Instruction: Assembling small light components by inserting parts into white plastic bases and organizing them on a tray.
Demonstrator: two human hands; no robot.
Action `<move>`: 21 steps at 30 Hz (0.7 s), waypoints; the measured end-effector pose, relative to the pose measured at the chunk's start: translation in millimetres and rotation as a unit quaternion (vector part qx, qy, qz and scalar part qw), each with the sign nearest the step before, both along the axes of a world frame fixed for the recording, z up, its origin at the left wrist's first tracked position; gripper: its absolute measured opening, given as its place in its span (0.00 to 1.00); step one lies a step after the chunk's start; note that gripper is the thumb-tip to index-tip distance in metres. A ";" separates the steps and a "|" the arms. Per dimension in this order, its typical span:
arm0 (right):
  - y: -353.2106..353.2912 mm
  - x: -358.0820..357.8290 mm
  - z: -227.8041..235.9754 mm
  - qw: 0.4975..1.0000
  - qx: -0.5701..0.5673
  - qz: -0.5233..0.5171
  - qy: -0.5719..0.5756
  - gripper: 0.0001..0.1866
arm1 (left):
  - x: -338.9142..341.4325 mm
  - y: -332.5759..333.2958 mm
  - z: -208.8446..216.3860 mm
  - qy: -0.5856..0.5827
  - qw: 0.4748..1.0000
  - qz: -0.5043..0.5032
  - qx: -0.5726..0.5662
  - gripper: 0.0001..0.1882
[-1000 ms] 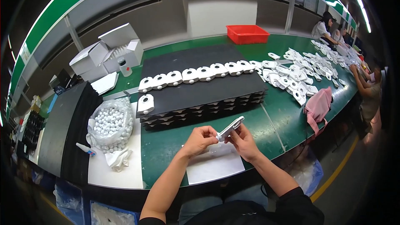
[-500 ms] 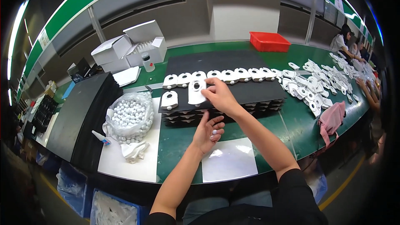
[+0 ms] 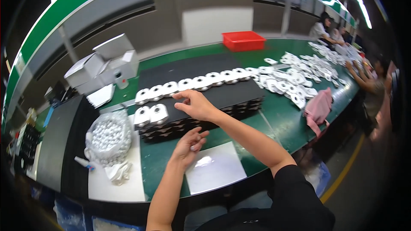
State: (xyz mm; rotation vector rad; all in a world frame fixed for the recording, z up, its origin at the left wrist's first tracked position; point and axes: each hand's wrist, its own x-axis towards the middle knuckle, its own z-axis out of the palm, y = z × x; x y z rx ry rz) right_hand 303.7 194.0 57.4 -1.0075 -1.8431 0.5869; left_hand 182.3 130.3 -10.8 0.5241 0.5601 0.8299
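Note:
My right hand (image 3: 195, 105) hovers over the black foam sheet (image 3: 205, 98), thumb and fingers apart, with nothing between them. Just left of it lies a white plastic part with a round dark hole (image 3: 159, 114), beside a matching part (image 3: 142, 115) in the front row. A longer row of such white parts (image 3: 185, 84) runs across the sheet behind. My left hand (image 3: 188, 146) is in front of the foam stack, palm up with fingers loosely curled. A pale spot shows at its fingers, too blurred to tell whether it is a small ball.
On the left sit a clear bag of white balls (image 3: 110, 134), a glue bottle (image 3: 84, 163) and a black sheet stack (image 3: 64, 145). Loose white parts (image 3: 291, 79) and a pink cloth (image 3: 318, 106) lie right. A red bin (image 3: 243, 41) stands behind; co-workers sit far right.
The white part that my right hand held now lies in the front row, released. My right hand has opened. The view has shifted, so the table appears further left.

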 end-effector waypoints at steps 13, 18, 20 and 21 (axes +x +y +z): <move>-87.2 321.1 -30.7 0.727 -0.097 -0.563 -0.381 0.18 | -1.1 -5.7 5.5 -0.012 0.999 -0.029 0.008 0.09; -102.6 360.3 -66.2 0.659 -0.168 -0.523 -0.514 0.11 | 2.3 -8.5 4.3 0.006 0.998 0.015 0.061 0.12; -105.4 359.5 -77.8 0.650 -0.129 -0.542 -0.517 0.10 | 2.5 -8.6 5.8 0.009 0.998 0.018 0.059 0.12; -108.8 354.5 -78.9 0.662 -0.123 -0.528 -0.518 0.09 | 2.6 -8.4 6.3 0.011 0.998 0.020 0.058 0.13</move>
